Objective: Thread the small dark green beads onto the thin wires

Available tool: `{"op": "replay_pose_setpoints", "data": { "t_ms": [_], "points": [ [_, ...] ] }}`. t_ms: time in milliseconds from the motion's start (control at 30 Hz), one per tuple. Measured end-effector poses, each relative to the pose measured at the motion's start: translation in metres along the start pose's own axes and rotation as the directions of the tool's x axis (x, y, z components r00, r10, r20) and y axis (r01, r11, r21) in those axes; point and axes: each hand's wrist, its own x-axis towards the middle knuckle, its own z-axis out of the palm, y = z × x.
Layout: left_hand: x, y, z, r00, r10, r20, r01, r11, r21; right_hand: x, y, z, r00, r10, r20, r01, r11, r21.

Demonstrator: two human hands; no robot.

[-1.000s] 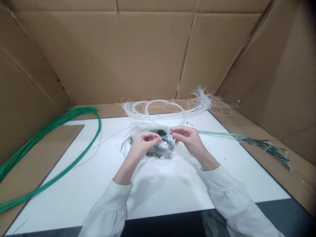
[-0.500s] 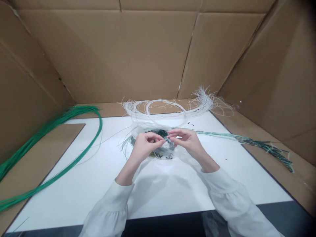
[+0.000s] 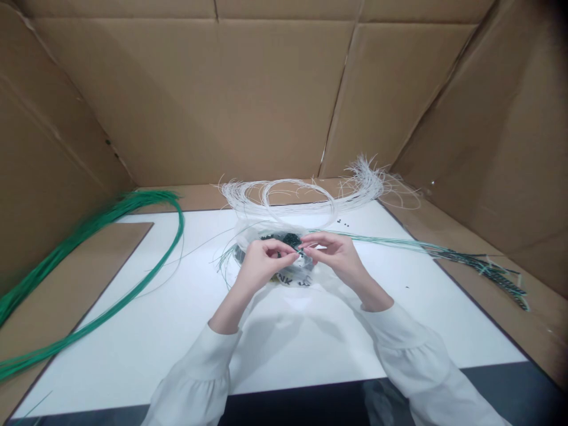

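Head camera: shows two bare hands meeting at the tips over a clear plastic bag [image 3: 295,278] on the white table [image 3: 177,355]. Finds the left hand [image 3: 261,263] with fingers closed in a narrow pinch on a thin pale strand [image 3: 300,251], right at the tips, probably because of so slight a thickness. Finds the right hand [image 3: 337,255] with fingers almost together at the same short end, seemingly to steady it; cannot tell whether around a tiny piece as well. Locates the strand between both hands, above small dark pieces [image 3: 291,239] apparently in the bag, perhaps with the bag as a catch for anything dropped. Sets the bag centrally, presumably for equal reach from either side. Lays a green strand bundle [image 3: 104,216] in a wide curve at the left and a white strand bundle [image 3: 366,183] behind the bag, likely to keep colours apart and untangled. Stretches strands with dark-banded ends [image 3: 497,278] out to the right, apparently for order. Scatters a few loose black bits [image 3: 339,222] beyond the right hand, for no evident reason.
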Motion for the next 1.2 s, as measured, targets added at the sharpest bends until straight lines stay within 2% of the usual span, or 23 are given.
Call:
{"op": "replay_pose_setpoints", "data": {
  "t_ms": [267,467,667,800,967,1200],
  "points": [
    [0.001,-0.002,0.001,0.999,-0.033,0.02,0.032,0.999,0.013,0.001,0.011,-0.003,0.998,-0.061,0.024,0.064,0.985,-0.16],
    [0.003,-0.006,0.001,0.997,-0.064,0.032,0.063,0.997,0.038,0.002,0.01,-0.004,0.993,-0.1,0.058,0.112,0.961,-0.253],
    [0.003,-0.007,-0.001,0.995,-0.038,0.09,0.041,0.999,-0.025,0.001,0.005,-0.002,0.998,-0.03,0.064,0.045,0.966,-0.254],
    [0.004,-0.004,-0.003,0.983,-0.13,0.132,0.143,0.985,-0.097,0.002,0.004,-0.001,0.992,0.057,0.116,-0.038,0.987,-0.158],
    [0.006,-0.001,-0.008,0.943,-0.265,0.202,0.307,0.928,-0.212,0.006,0.004,-0.003,0.992,0.068,0.109,-0.059,0.994,-0.091],
    [0.007,-0.008,-0.009,0.903,-0.312,0.295,0.405,0.847,-0.345,0.008,0.008,-0.003,0.993,0.09,0.074,-0.083,0.992,-0.099]
  ]
}}
